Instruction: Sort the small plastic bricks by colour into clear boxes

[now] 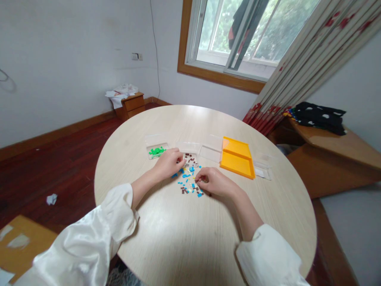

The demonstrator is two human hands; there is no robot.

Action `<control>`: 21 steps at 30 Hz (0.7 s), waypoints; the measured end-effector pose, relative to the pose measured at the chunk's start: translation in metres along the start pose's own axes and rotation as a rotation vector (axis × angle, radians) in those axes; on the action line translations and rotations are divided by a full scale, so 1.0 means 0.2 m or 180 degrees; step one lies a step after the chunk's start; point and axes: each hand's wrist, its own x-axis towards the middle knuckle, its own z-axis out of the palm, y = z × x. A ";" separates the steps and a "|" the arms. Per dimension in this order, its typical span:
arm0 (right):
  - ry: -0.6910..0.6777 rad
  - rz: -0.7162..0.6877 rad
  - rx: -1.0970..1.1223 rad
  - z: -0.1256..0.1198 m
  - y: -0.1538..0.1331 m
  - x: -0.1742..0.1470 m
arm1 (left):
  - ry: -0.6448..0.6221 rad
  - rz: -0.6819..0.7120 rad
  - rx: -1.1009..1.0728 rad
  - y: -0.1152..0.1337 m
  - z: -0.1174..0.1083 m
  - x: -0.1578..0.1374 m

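Note:
My left hand [169,163] reaches over the left edge of a clear plastic box [195,149] that holds small brown bricks [190,159]. Its thumb and fingers are pinched together; whatever is between them is too small to make out. My right hand [213,181] is low at the right side of a loose pile of blue, brown, yellow and cream toy bricks [186,175]. The fingertips of that hand are closed together among the pieces, and what they grip is not distinguishable. Left of the brown bricks, another clear box [148,153] contains bright green pieces [156,151].
A clear box [210,153] with its lid raised stands beside an opened yellow case [237,163]. Farther right lies one more clear box [264,171] with something white inside. All rest on a round pale wooden table [166,238], near a window and a patterned curtain [291,55].

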 end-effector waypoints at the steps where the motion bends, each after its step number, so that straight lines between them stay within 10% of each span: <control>1: -0.0001 -0.0004 -0.0059 0.00 -0.01 0.00 | -0.0006 -0.0004 0.0007 0.00 0.00 0.00; 21: 0.0182 0.0124 0.0285 -0.01 0.02 -0.01 | 0.0008 -0.0053 -0.0016 0.01 -0.02 0.00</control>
